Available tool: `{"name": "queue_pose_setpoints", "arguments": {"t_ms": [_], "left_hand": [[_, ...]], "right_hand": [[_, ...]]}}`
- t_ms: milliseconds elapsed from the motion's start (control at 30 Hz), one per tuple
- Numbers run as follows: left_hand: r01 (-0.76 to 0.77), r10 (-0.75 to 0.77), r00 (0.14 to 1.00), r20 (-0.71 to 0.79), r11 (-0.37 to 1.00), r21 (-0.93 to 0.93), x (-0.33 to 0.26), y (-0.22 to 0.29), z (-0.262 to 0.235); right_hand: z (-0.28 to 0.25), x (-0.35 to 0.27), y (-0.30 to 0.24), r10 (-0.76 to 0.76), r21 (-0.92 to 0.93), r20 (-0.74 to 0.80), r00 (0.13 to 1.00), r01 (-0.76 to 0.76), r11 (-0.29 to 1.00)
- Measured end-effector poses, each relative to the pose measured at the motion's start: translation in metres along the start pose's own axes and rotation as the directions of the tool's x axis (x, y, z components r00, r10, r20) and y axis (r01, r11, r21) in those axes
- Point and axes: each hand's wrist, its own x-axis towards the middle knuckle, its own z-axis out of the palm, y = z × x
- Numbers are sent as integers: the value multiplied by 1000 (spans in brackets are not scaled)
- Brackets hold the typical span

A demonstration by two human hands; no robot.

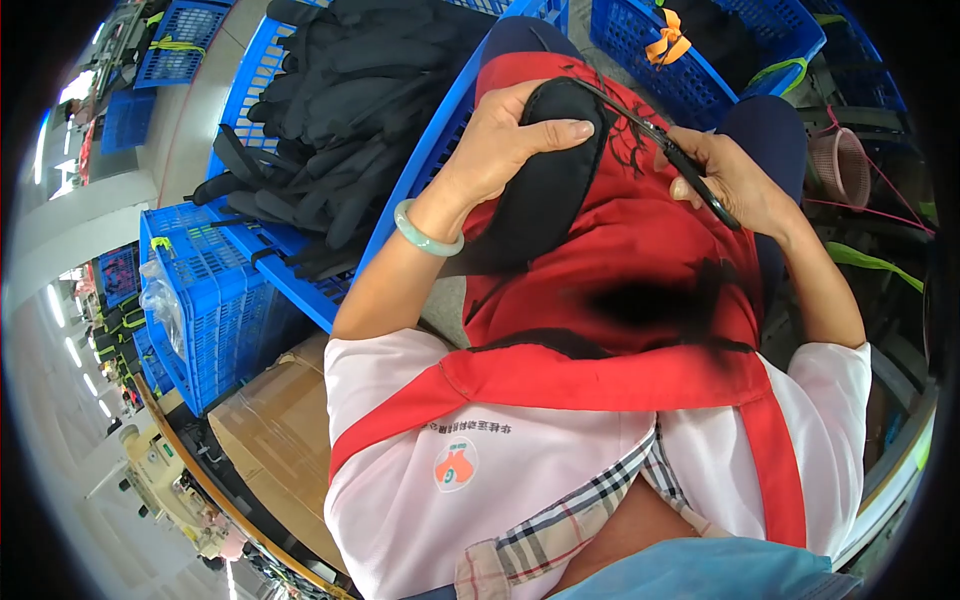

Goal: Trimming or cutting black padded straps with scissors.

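Note:
My left hand (500,140) grips a black padded strip of fabric (550,190) with rounded ends, its thumb pressed flat on the upper face. The strip lies over the red apron (640,255) on my lap, and its lower end trails toward my left forearm. In my right hand (740,180) is a pair of scissors (684,158) with dark handles, fingers wrapped round the grips. Their blades point up and left to the strip's far edge; whether they are apart I cannot tell. Thin black trimmings (630,145) are scattered on the apron beside the blades.
On my left, a blue plastic crate (408,180) is heaped with similar black pieces (370,85). Another blue crate (660,85) stands ahead to the right, an orange ribbon tied to it. A pink basket (845,170) is far right; a cardboard box (275,430) sits near left.

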Motion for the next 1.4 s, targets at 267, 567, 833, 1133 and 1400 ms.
{"name": "queue_pose_setpoints", "arguments": {"t_ms": [267,567,833,1133,1400], "left_hand": [[29,-30,997,65,999,28,-3,-6,4],[73,-80,990,113,995,62,-2,-7,11],[103,-119,977,176,990,98,-1,-11,17],[97,-128,971,203,983,155,-1,-15,26],[119,-146,959,241,985,123,-4,-18,36]], "right_hand": [[-4,-4,-8,12,74,115,993,-20,997],[-24,-9,-19,34,121,273,961,-69,990],[-43,-9,-17,54,-132,277,959,-18,991],[-53,-11,-30,158,-204,294,943,-99,974],[-67,-7,-55,218,-506,284,934,-47,861]]}}
